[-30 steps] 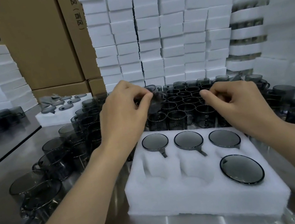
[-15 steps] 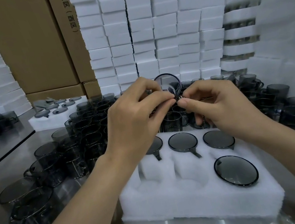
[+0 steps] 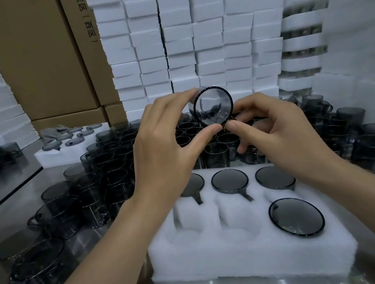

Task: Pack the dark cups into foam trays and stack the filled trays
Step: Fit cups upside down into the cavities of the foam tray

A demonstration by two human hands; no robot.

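Observation:
A dark glass cup is held up on its side above the table, its round end facing me. My left hand grips it between thumb and forefinger. My right hand pinches the cup's lower right edge with its fingertips. Below sits a white foam tray with several dark cups seated in its pockets; one cup fills the near right pocket, and two near pockets are bare.
Many loose dark cups crowd the steel table to the left, behind and right of the tray. Another partly filled foam tray lies at back left. Stacked foam trays and cardboard boxes wall the back.
The cup was lifted from the crowd of cups and raised higher, turned end-on toward me. My right hand came in and now pinches its edge.

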